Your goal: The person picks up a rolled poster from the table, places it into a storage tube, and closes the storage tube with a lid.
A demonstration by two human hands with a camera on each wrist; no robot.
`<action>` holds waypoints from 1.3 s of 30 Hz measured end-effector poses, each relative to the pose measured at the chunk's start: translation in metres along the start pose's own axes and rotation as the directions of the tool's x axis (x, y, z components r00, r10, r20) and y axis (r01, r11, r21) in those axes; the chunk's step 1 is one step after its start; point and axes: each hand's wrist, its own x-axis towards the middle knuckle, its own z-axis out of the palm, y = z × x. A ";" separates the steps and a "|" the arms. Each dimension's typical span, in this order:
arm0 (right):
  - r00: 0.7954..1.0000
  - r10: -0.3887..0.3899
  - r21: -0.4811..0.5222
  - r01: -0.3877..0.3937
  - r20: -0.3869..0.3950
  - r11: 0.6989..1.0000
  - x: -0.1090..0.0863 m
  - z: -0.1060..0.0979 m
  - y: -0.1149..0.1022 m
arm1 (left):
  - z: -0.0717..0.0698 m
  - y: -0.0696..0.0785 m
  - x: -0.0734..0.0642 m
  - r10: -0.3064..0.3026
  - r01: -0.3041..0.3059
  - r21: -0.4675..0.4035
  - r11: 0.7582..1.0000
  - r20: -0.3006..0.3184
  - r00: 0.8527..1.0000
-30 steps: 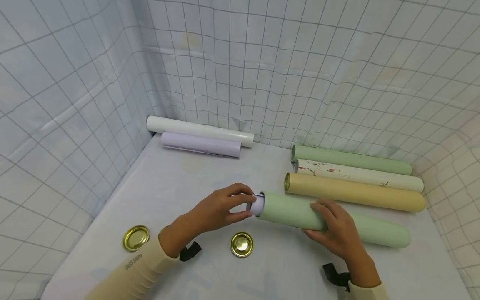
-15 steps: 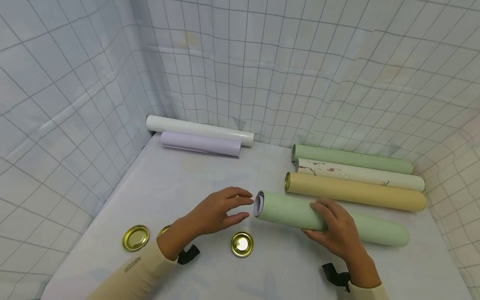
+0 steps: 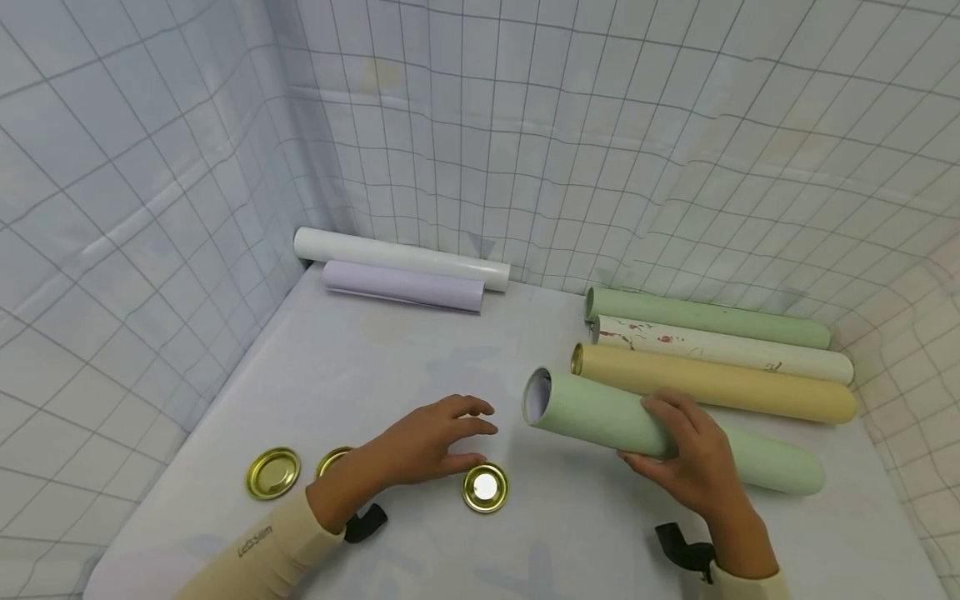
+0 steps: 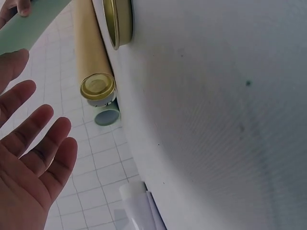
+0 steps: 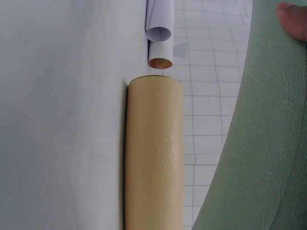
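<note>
My right hand (image 3: 686,454) grips a green cardboard tube (image 3: 600,408) around its middle, with the tube's left end raised and tilted up off the table. Inside that end, a rolled lilac paper (image 3: 539,397) shows within the rim. In the right wrist view the textured green tube (image 5: 264,134) fills the right side, one fingertip on it. My left hand (image 3: 431,442) is empty, fingers spread and loosely bent, apart from the tube and right by a gold metal lid (image 3: 485,488) on the table. The left wrist view shows the left palm (image 4: 24,172) facing the tube's side.
Two more gold lids (image 3: 273,473) lie at left, one partly behind the left forearm. A tan tube (image 3: 712,382), a flowered white tube (image 3: 720,346) and another green tube (image 3: 705,317) lie back right. A lilac roll (image 3: 405,286) and white roll (image 3: 397,254) lie back left.
The lilac roll's end, earlier sticking out at the left fingers, slid inside the green tube. The left hand let go and drew back toward the lid; the tube's left end rose.
</note>
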 end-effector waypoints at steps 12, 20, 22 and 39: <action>1.000 0.003 0.035 -0.002 -0.019 0.999 0.000 -0.002 0.001 | 0.011 0.012 0.005 0.055 -0.068 0.073 0.995 0.176 0.983; 1.000 0.004 0.025 -0.004 -0.010 1.000 0.001 -0.002 0.000 | 0.022 0.017 0.008 0.099 -0.127 0.096 0.987 0.256 0.962; 1.000 0.006 0.021 -0.006 -0.006 1.000 0.001 -0.003 0.000 | 0.026 0.018 0.010 0.105 -0.144 0.120 0.982 0.279 0.955; 1.000 0.002 0.025 -0.001 -0.011 1.000 0.002 -0.002 0.000 | 0.036 0.025 0.013 0.100 -0.193 0.211 0.958 0.386 0.917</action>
